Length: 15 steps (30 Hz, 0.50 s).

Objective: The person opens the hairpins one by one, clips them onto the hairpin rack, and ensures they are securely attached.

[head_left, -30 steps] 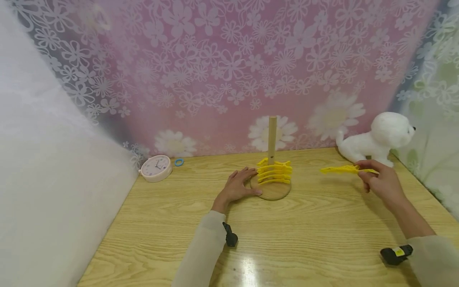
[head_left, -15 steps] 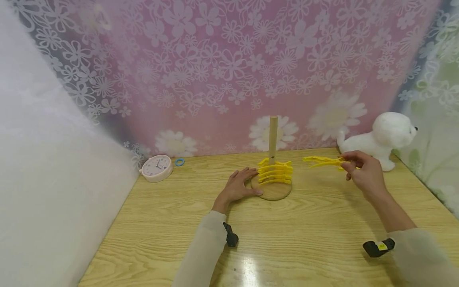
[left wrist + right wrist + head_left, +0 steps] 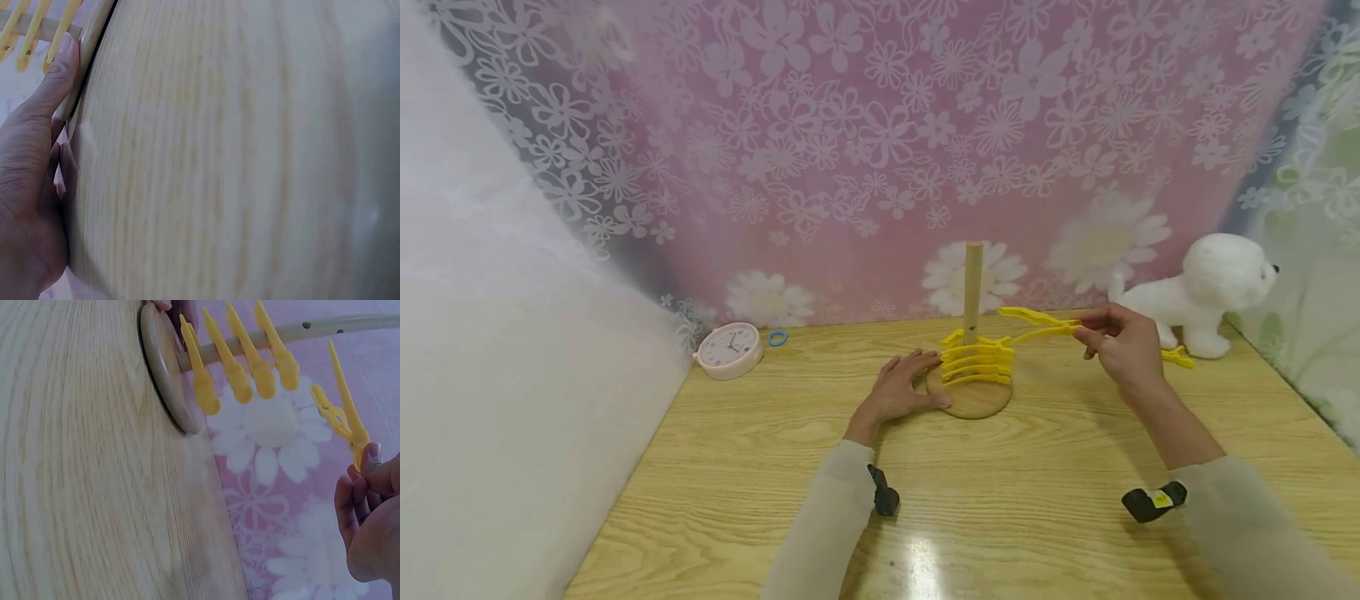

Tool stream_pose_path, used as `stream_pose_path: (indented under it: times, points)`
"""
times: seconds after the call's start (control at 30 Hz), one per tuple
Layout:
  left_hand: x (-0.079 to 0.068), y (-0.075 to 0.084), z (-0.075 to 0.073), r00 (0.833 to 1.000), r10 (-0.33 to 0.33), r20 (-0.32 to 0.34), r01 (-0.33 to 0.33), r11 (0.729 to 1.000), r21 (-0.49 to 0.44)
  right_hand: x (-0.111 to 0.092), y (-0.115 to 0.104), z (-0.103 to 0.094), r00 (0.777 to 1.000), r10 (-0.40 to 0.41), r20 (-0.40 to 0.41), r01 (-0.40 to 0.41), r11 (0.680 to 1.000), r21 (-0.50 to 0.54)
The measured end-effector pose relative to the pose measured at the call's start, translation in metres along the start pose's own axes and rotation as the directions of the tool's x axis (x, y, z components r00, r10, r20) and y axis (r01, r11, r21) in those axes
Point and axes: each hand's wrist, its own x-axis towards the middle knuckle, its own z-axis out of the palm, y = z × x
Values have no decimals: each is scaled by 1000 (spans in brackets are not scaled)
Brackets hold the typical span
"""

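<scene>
A wooden post (image 3: 973, 283) rises upright from a round wooden base (image 3: 976, 407) in the head view. Several yellow alligator hair clips (image 3: 977, 353) are clipped across its lower part, one above another. My left hand (image 3: 895, 390) holds the base at its left edge, thumb on the near side and fingers toward the back. Just right of the post, my right hand (image 3: 1123, 346) pinches another yellow hair clip (image 3: 355, 430) by its tail end. That clip's jaws are spread apart and point left toward the post, close to the stacked clips; the right wrist view shows it apart from the post.
Behind my right hand stands a white toy dog (image 3: 1210, 292). A further yellow clip (image 3: 1177, 357) lies at its feet. At the back left are a pink clock (image 3: 728, 350) and a blue ring (image 3: 777, 338). A flowered curtain hangs along the table's (image 3: 1000, 500) back edge.
My right hand has moved left with the clip, from beside the toy dog to near the post. The clip's jaws have opened wide. A clip by the dog has come into view. My left hand stays put.
</scene>
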Motion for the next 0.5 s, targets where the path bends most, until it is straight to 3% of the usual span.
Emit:
stream_pose_path:
  times: [0.5]
  points:
    - [1,-1,-1,1000,2,0,-2,1000,11,2,-8,45,998,-20,57,18,999,35]
